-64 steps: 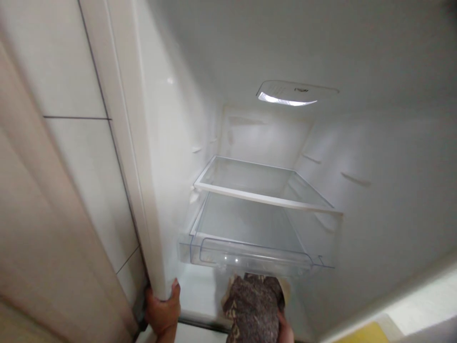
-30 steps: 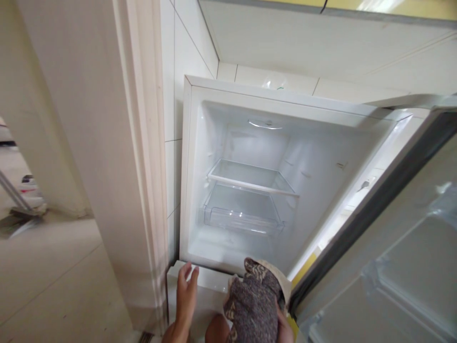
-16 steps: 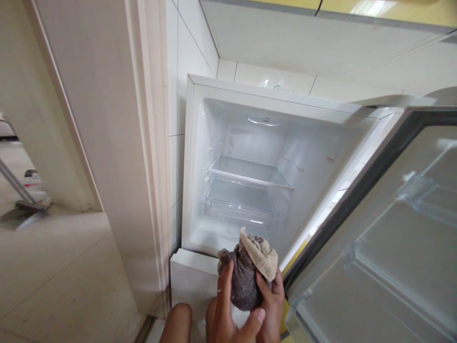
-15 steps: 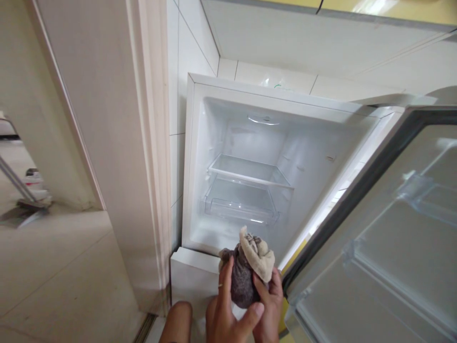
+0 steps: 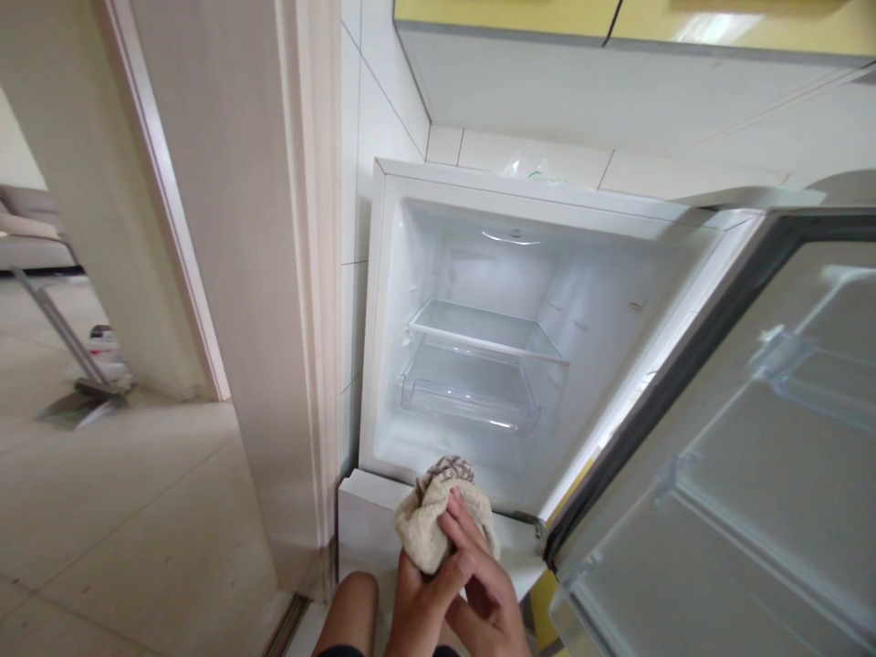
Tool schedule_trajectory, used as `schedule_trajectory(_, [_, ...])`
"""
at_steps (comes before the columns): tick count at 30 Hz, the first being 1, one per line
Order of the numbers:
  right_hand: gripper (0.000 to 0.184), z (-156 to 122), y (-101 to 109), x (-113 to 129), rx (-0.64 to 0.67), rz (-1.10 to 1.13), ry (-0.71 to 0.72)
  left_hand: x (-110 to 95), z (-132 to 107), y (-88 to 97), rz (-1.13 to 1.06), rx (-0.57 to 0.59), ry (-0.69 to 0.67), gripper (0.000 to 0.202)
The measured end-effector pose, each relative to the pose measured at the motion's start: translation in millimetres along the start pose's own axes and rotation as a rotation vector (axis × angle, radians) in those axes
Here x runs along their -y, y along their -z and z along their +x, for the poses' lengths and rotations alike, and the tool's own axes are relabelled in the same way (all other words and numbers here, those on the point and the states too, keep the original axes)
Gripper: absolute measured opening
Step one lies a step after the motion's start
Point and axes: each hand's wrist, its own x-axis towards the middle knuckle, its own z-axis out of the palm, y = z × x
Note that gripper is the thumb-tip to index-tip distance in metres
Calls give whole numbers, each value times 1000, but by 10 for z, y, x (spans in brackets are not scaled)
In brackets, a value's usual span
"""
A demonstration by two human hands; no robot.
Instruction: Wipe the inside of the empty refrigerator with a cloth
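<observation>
A bunched cloth point(image 5: 428, 529), cream on the near side with a grey-brown patterned part on top, is held between both my hands in front of the open fridge point(image 5: 373, 319). My left hand point(image 5: 421, 593) grips it from below, its fingers mostly hidden behind the cloth. Over the cloth's near side lie the fingers of my right hand point(image 5: 485, 584), pressed against it. Inside the fridge are a glass shelf point(image 5: 485, 328) and a clear drawer point(image 5: 472, 401) below it.
The fridge door point(image 5: 753, 456), with clear door racks, stands wide open at the right. A door frame point(image 5: 301, 274) rises close on the left. Yellow cabinets point(image 5: 506, 14) hang overhead. A dustpan point(image 5: 88, 401) rests on the floor at far left.
The cloth has been turned and refolded between my hands, its cream side now facing me instead of the dark grey side. My hands have shifted slightly, and the view has moved a little left.
</observation>
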Motion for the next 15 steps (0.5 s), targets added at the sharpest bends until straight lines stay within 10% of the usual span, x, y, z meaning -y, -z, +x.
schedule_trajectory(6, [43, -168, 94, 38, -348, 365, -71, -57, 54, 34, 6, -108, -54, 65])
schedule_trajectory(15, [46, -221, 92, -88, -441, -215, -88, -163, 216, 95, 198, -154, -371, 68])
